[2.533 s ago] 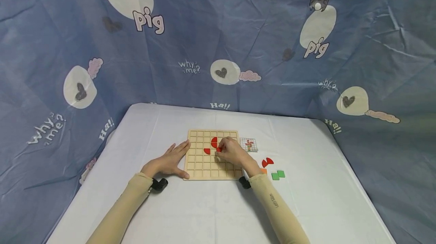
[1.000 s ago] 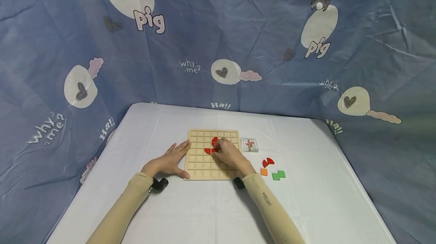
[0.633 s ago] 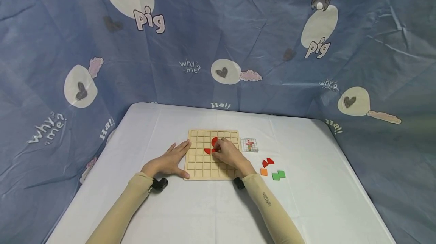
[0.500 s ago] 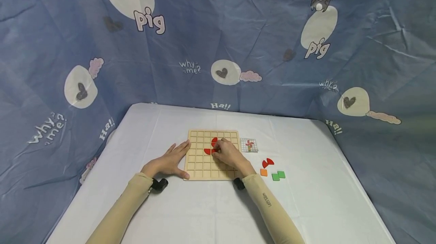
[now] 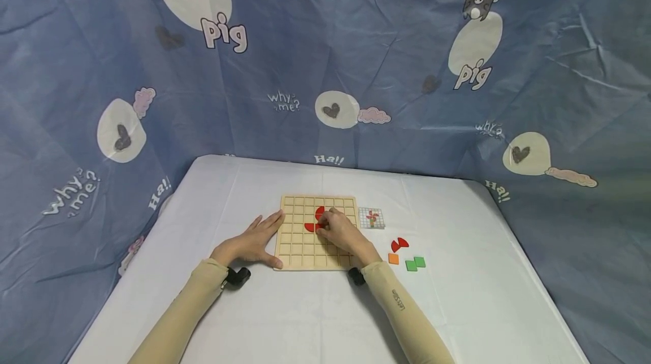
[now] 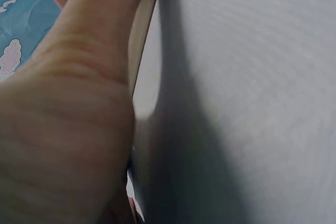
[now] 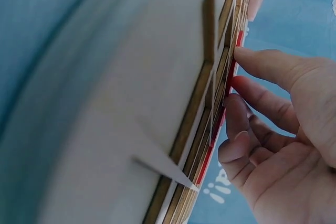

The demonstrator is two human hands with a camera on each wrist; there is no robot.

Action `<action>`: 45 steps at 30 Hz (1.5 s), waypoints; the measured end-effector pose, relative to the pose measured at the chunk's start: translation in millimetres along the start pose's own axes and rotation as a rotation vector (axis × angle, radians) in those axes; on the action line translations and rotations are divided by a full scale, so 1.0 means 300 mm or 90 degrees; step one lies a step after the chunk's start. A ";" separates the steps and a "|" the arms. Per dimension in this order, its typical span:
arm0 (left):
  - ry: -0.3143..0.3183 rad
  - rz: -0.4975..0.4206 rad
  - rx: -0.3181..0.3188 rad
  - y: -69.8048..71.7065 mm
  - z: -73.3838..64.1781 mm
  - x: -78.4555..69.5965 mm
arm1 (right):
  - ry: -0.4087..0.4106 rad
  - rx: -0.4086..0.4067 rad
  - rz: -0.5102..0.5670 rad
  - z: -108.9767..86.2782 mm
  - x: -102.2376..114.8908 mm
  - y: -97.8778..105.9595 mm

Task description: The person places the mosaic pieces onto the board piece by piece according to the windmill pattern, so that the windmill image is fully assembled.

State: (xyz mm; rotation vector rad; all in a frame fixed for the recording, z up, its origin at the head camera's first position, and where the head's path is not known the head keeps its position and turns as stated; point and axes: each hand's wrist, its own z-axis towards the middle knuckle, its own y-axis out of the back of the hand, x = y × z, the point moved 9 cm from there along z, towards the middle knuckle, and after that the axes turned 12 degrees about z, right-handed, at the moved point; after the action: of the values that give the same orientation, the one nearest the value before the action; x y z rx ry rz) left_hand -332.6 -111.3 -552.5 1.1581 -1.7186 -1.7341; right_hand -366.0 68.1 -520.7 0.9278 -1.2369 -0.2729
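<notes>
A wooden board lies on the white table, partly filled, with red pieces in far-middle cells. The right hand pinches a red piece there; the left hand, fingers spread, rests on the board's left edge. To the right are a picture card and, nearer, two loose red pieces, an orange square and two green squares (all unplaced).

The right hand partly hid the board and a red piece; the head view cropped both sleeves; details on the card were too small.
</notes>
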 end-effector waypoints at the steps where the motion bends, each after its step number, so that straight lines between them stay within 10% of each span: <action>1: 0.000 0.001 0.001 -0.001 0.000 0.000 | 0.001 0.000 -0.001 -0.001 0.000 0.000; 24: -0.001 0.005 0.005 -0.007 0.002 0.001 | -0.002 0.004 0.017 -0.009 -0.008 0.010; 45: -0.002 0.000 0.001 -0.004 0.000 -0.001 | -0.014 -0.088 0.068 -0.143 -0.109 0.266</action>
State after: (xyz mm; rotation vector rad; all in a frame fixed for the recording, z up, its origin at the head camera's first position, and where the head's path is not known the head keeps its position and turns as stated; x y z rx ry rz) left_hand -332.1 -111.0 -553.6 1.1571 -1.7219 -1.7367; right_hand -362.4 158.1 -486.3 0.7386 -1.2667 -0.2802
